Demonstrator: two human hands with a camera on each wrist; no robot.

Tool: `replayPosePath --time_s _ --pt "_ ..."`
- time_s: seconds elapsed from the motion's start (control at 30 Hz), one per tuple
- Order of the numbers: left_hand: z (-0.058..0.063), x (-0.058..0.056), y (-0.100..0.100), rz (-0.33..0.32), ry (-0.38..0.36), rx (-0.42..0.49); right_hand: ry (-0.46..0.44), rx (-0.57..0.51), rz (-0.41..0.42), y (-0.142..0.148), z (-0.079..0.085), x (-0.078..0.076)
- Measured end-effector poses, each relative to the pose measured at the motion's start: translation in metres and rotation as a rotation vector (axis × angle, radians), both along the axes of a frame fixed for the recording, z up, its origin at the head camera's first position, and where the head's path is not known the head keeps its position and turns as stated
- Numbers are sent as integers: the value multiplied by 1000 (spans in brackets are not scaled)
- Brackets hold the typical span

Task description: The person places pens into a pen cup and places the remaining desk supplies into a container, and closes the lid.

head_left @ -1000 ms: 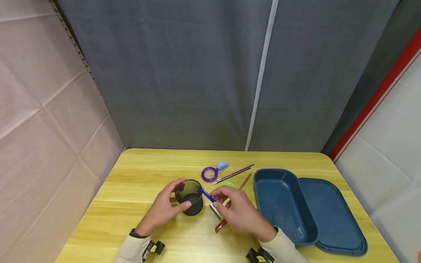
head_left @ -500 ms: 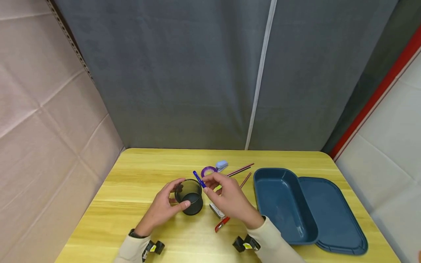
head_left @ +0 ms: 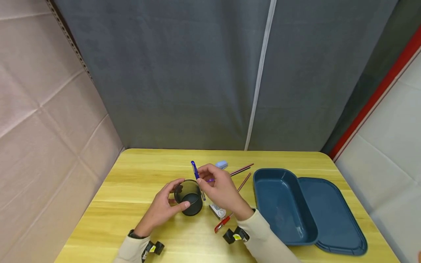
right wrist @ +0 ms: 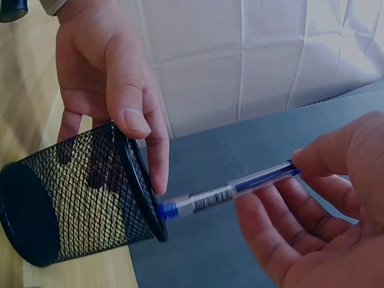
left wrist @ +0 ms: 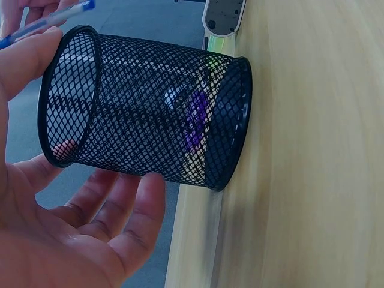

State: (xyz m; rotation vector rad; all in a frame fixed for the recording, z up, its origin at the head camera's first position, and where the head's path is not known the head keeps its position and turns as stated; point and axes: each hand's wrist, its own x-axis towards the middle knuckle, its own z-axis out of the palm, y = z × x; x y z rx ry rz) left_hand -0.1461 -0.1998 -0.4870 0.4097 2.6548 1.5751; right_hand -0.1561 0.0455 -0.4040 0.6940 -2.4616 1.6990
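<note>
A black mesh pen cup [head_left: 193,209] stands on the table. My left hand [head_left: 162,208] holds it at the rim, thumb on the near side and fingers behind; in the left wrist view the hand [left wrist: 90,234] spans the mesh. My right hand [head_left: 219,185] pinches a blue pen [head_left: 194,168] between thumb and fingers. That pen is tilted, its clear lower end close to the right of the cup's rim. In the right wrist view the pen's blue tip [right wrist: 168,210] overlaps the rim; I cannot tell whether it touches.
Behind the right hand lie pencils [head_left: 241,170], a light blue object [head_left: 222,164] and a mostly hidden purple tape roll [head_left: 211,180]. Nearer are a white-and-dark small object [head_left: 217,211] and a red pen [head_left: 222,224]. A blue box [head_left: 279,223] and its lid [head_left: 338,215] lie right.
My right hand has moved left and away from me, turning the blue pen more upright beside the cup. The left hand and cup have stayed nearly in place.
</note>
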Motion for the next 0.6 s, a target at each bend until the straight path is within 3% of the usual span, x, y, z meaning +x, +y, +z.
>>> replayPosePath --time_s 0.33,0.6 --pt "-1 0 -2 10 -16 8 -50 -117 9 -17 -16 -15" --pt "-2 -1 -2 -9 -11 25 -120 -186 -35 -22 -31 -22"
